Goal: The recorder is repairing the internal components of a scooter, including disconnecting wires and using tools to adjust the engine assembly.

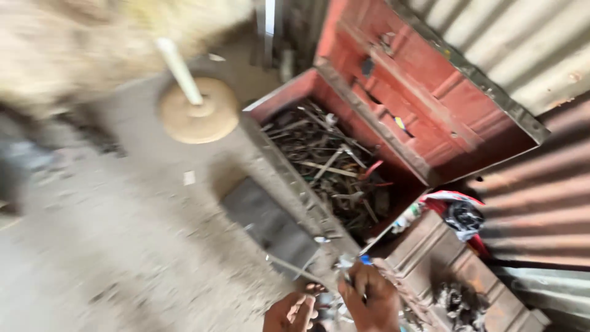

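Both my hands sit at the bottom edge of the blurred head view. My left hand (pixel 290 312) is curled, with something small and thin between its fingers; I cannot make out what. My right hand (pixel 370 299) is closed around small metal pieces with a blue bit at their top (pixel 364 260). Just beyond the hands stands an open red metal toolbox (pixel 279 104) filled with a tangle of rusty tools and metal parts (pixel 332 166). Its lid (pixel 430 92) leans back against a corrugated wall.
A second brown metal box (pixel 442 258) lies at the lower right with dark scrap on it. A red and black bag (pixel 458 212) rests by the wall. A round tan base with a white pole (pixel 196 107) stands on the dusty concrete floor (pixel 123 246). Corrugated sheeting (pixel 541 184) closes the right.
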